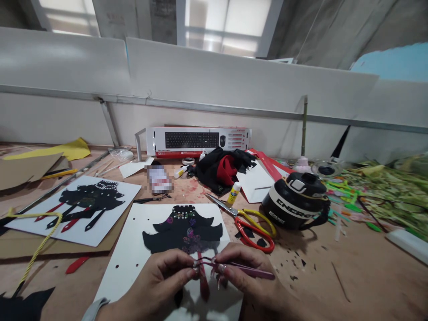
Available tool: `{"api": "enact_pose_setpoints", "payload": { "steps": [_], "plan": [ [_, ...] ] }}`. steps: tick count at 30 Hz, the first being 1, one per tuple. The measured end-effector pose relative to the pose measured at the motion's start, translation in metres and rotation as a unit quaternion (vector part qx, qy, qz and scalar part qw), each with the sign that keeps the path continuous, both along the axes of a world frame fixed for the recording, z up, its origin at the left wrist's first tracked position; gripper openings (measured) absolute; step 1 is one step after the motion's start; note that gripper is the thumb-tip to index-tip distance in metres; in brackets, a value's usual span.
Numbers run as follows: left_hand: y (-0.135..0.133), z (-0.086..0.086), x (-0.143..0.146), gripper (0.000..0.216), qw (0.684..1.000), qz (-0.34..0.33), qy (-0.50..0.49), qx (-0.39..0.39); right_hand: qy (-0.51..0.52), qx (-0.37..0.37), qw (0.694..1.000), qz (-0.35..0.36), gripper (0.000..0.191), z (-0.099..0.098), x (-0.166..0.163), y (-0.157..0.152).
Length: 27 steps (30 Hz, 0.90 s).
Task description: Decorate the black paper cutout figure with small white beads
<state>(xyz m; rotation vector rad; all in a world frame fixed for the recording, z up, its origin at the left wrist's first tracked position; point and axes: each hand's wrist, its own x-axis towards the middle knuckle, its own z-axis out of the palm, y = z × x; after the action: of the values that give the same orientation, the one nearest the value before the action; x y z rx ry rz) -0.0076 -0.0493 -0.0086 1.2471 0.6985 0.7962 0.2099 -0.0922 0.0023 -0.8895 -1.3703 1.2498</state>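
My left hand (160,278) pinches something small at its fingertips, right at the tip of pink tweezers (247,269). My right hand (245,276) is closed around those tweezers, which point left toward the left fingers. Both hands hover over a white sheet (130,258) carrying a black paper headdress cut-out (183,232) decorated with beads and purple sequins. A red strip (203,285) hangs below the hands. What the left fingers hold is too small to name.
Scissors (250,223) with red and yellow handles lie to the right, beside a black jug (296,200). A glue bottle (233,193), black and red cloth (224,169), a keyboard box (197,140), a second cut-out sheet (83,205), yellow cord (36,245) and green scraps (384,187) surround them.
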Motion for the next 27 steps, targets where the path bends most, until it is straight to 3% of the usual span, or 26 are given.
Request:
{"api": "enact_pose_setpoints", "payload": {
  "steps": [10,15,19,21,24,27],
  "plan": [
    [-0.001,0.011,0.003,0.029,0.998,-0.025,-0.023,-0.046,-0.050,0.029,0.998,-0.021,0.011,0.002,0.002,-0.001],
    [-0.002,0.013,0.005,0.031,0.996,-0.027,-0.038,-0.075,-0.060,0.046,0.997,0.004,0.010,0.000,0.002,-0.003],
    [-0.002,0.013,0.002,0.032,0.998,-0.053,-0.002,-0.036,-0.024,0.058,0.995,-0.073,0.022,-0.004,0.007,-0.003],
    [-0.002,0.011,0.001,0.033,0.997,-0.080,0.018,0.009,-0.069,0.074,0.989,-0.111,0.027,0.000,0.009,0.000],
    [-0.002,0.008,-0.002,0.034,0.991,-0.098,0.056,0.073,-0.199,0.091,0.975,-0.049,0.032,0.013,0.007,0.004],
    [-0.002,0.006,-0.003,0.030,0.983,-0.106,0.094,0.118,-0.229,0.086,0.969,0.026,0.036,0.023,0.002,0.004]
  ]
}}
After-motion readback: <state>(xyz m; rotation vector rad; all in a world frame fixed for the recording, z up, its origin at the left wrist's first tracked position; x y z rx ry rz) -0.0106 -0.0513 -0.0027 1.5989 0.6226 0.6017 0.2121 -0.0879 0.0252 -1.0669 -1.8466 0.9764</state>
